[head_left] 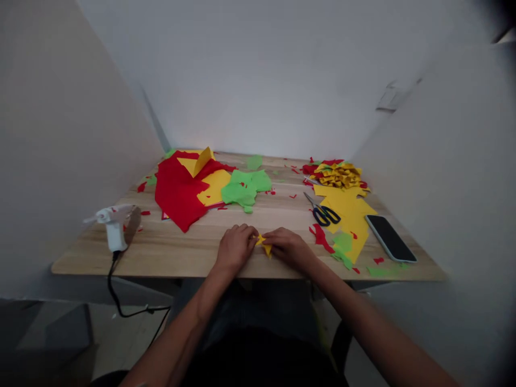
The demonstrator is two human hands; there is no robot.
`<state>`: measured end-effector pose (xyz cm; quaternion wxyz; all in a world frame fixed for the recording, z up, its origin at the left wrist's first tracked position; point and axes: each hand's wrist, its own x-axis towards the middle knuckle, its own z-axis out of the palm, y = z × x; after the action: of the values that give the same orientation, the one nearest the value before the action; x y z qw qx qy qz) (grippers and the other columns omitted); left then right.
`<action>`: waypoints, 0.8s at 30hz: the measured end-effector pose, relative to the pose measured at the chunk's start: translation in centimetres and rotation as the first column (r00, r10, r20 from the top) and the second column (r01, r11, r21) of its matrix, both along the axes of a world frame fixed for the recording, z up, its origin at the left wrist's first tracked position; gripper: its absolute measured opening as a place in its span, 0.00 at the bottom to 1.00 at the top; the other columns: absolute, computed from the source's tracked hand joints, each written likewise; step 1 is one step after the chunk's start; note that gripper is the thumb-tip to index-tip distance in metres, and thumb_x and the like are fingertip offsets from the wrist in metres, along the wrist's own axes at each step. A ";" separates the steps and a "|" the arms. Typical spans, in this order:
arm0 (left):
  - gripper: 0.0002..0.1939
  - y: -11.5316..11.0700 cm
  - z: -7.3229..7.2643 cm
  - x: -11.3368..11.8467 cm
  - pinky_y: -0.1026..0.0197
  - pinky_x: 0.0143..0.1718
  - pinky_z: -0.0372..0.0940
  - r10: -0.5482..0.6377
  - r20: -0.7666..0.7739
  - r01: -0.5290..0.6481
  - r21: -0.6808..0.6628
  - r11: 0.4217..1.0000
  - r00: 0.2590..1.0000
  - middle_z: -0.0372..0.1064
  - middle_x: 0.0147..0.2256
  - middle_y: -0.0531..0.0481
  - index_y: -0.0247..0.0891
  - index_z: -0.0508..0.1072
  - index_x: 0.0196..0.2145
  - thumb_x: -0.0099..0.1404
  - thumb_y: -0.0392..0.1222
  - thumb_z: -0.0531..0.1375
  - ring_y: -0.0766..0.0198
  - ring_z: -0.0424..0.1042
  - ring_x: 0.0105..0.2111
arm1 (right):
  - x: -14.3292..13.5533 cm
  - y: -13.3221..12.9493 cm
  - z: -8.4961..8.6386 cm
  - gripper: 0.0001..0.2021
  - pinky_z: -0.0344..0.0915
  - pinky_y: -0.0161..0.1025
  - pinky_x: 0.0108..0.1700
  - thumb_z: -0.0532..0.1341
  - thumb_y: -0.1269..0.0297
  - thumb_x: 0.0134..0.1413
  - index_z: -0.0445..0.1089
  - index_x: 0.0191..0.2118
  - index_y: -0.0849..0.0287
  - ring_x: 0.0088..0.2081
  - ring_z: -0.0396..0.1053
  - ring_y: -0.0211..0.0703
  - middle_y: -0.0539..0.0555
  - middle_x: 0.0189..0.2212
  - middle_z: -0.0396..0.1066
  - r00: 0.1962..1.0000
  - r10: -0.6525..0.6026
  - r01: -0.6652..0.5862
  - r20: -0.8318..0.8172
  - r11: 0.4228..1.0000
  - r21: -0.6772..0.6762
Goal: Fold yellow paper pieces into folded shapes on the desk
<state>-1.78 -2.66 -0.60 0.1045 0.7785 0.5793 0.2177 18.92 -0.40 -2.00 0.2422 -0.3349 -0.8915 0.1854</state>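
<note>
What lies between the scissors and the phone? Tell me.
A cut yellow sheet lies between the scissors and the phone, as the head view shows.

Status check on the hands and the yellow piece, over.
Left hand and right hand both pinching small yellow piece, near table's front edge. Scissors off to the right, blades open. Nothing between the hands but the piece.

No lettering, label, brand or number can be read, though the dim view may hide small print.
</note>
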 end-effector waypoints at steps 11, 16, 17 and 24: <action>0.07 0.5 -0.1 0.0 0.57 0.41 0.58 -0.014 0.020 0.016 -0.081 0.997 1.000 0.71 0.35 0.51 0.42 0.74 0.36 0.67 0.41 0.56 0.61 0.67 0.38 | 0.8 -0.7 0.4 0.13 0.67 0.46 0.55 0.57 0.67 0.62 0.73 0.50 0.50 0.54 0.67 0.45 0.49 0.49 0.74 0.996 0.044 -0.046 0.072 0.999 0.027; 0.09 0.7 -0.4 -0.3 0.58 0.37 0.57 -0.061 -0.018 0.059 -0.081 0.995 0.998 0.70 0.34 0.52 0.49 0.77 0.40 0.66 0.40 0.58 0.61 0.66 0.36 | 0.9 -1.2 0.6 0.15 0.68 0.46 0.55 0.57 0.68 0.62 0.71 0.52 0.52 0.56 0.65 0.46 0.50 0.51 0.73 0.993 0.040 -0.047 0.108 0.997 0.057; 0.09 0.7 -0.4 -0.3 0.58 0.37 0.57 -0.066 -0.019 0.064 -0.094 0.994 0.998 0.69 0.34 0.51 0.50 0.77 0.40 0.66 0.39 0.58 0.61 0.66 0.36 | 0.9 -1.3 0.7 0.15 0.68 0.46 0.55 0.57 0.68 0.62 0.71 0.52 0.52 0.57 0.65 0.46 0.50 0.51 0.72 0.993 0.032 -0.037 0.112 0.998 0.050; 0.10 -0.1 0.0 -0.6 0.57 0.37 0.58 -0.065 0.025 0.065 -0.006 0.998 0.998 0.70 0.36 0.50 0.50 0.77 0.42 0.65 0.39 0.59 0.60 0.65 0.37 | 0.3 -1.9 1.4 0.16 0.66 0.48 0.57 0.57 0.69 0.61 0.70 0.53 0.54 0.57 0.64 0.47 0.49 0.52 0.72 0.994 -0.039 0.038 0.107 0.999 0.017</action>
<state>-2.43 -2.72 -0.65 0.1214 0.7939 0.5529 0.2219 19.18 -2.27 -0.58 0.2001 -0.3597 -0.8979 0.1560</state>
